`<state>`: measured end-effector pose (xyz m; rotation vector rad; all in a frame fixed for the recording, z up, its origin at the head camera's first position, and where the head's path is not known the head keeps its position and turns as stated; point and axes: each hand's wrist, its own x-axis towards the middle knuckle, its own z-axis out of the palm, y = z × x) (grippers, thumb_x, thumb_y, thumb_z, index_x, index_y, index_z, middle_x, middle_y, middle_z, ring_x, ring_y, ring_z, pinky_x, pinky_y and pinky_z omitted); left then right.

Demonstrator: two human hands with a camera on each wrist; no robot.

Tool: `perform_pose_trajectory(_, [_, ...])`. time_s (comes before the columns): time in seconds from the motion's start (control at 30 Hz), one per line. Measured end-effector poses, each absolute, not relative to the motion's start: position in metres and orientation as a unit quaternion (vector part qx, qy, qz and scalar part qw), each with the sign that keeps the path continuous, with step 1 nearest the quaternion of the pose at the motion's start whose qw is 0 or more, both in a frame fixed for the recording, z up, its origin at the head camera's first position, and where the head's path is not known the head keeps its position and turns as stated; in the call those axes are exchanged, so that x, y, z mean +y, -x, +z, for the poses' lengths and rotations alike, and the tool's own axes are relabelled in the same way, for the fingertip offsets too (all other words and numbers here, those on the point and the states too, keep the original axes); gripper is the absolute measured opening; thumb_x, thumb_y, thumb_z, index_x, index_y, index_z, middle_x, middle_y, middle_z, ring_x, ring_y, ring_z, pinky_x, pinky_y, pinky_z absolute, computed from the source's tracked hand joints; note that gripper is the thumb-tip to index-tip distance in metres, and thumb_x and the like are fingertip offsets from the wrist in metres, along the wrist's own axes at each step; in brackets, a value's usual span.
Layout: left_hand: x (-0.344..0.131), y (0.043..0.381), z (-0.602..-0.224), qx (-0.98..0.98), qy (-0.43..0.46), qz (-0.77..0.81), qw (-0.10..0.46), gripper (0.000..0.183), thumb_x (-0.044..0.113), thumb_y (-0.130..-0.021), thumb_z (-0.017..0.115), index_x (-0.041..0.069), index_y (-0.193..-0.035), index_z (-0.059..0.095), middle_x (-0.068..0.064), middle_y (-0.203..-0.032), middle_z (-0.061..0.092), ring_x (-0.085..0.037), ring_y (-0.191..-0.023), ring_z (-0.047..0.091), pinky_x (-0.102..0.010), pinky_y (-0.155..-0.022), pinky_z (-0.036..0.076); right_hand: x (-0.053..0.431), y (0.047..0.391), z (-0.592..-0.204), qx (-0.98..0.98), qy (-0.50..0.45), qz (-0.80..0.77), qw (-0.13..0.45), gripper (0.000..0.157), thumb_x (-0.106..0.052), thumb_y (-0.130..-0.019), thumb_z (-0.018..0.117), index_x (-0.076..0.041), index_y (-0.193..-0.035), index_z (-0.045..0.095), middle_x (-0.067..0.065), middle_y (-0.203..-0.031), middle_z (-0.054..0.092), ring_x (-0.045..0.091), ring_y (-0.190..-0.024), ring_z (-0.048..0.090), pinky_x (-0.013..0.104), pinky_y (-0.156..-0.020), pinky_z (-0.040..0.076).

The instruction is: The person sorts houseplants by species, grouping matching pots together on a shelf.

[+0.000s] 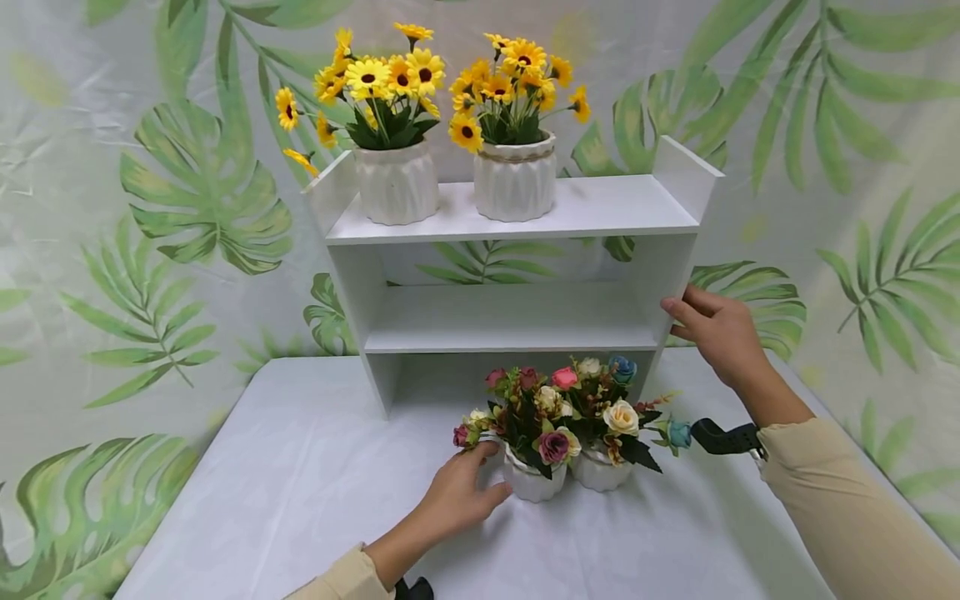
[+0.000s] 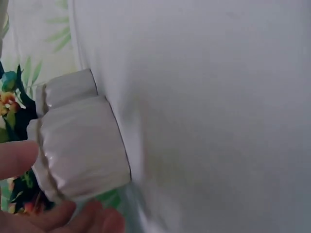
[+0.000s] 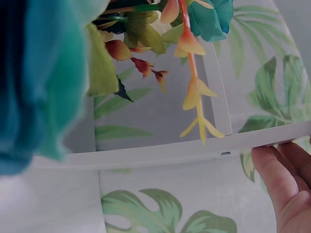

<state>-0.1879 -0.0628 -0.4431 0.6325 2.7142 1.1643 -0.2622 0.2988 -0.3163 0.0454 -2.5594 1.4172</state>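
Two white ceramic pots of mixed artificial roses stand side by side on the table, the left pot (image 1: pixel 534 479) slightly nearer than the right pot (image 1: pixel 600 471). My left hand (image 1: pixel 461 496) is spread beside the left pot, thumb and fingers apart. In the left wrist view the thumb (image 2: pixel 17 158) is by the pot's rim and the fingertips lie below its side; contact cannot be made out. My right hand (image 1: pixel 716 329) touches the right side panel of a white shelf (image 1: pixel 510 317) with its fingertips. The right wrist view shows those fingers (image 3: pixel 274 174) against the panel's outer face.
On the shelf's top board stand two white pots of yellow daisies, a left pot (image 1: pixel 397 183) and a right pot (image 1: pixel 516 179). The shelf rests at the back of a white-covered table (image 1: pixel 300 492), before a leaf-patterned backdrop (image 1: pixel 202 183).
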Motion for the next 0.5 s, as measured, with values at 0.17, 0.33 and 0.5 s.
perform_pose_trajectory(0.17, [-0.051, 0.2, -0.449, 0.886, -0.146, 0.424, 0.116, 0.086, 0.042, -0.082, 0.076, -0.008, -0.143, 0.043, -0.027, -0.142, 0.053, -0.045, -0.131, 0.05, -0.059, -0.104, 0.045, 0.299, 0.261, -0.318, -0.868, -0.018, 0.484, 0.109, 0.066, -0.045, -0.101, 0.052, -0.009, -0.154, 0.034, 0.022, -0.156, 0.039, 0.044, -0.133, 0.05, 0.021, -0.085, 0.055])
perform_pose_trajectory(0.33, [-0.046, 0.213, -0.456, 0.856, -0.099, 0.47, 0.191, 0.102, 0.048, -0.077, 0.079, -0.007, -0.15, 0.032, -0.028, -0.149, 0.045, -0.045, -0.138, 0.045, -0.058, -0.108, 0.042, 0.297, 0.26, -0.318, -0.866, -0.024, 0.487, 0.112, 0.064, -0.042, -0.101, 0.052, -0.008, -0.153, 0.036, 0.023, -0.154, 0.041, 0.045, -0.132, 0.05, 0.018, -0.081, 0.055])
perform_pose_trajectory(0.5, [-0.043, 0.224, -0.456, 0.847, -0.095, 0.463, 0.245, 0.112, 0.049, -0.077, 0.078, -0.005, -0.155, 0.019, -0.032, -0.155, 0.032, -0.049, -0.142, 0.035, -0.061, -0.113, 0.035, 0.297, 0.26, -0.317, -0.866, -0.024, 0.486, 0.119, 0.066, -0.044, -0.101, 0.052, -0.009, -0.153, 0.034, 0.023, -0.154, 0.039, 0.046, -0.132, 0.05, 0.018, -0.081, 0.055])
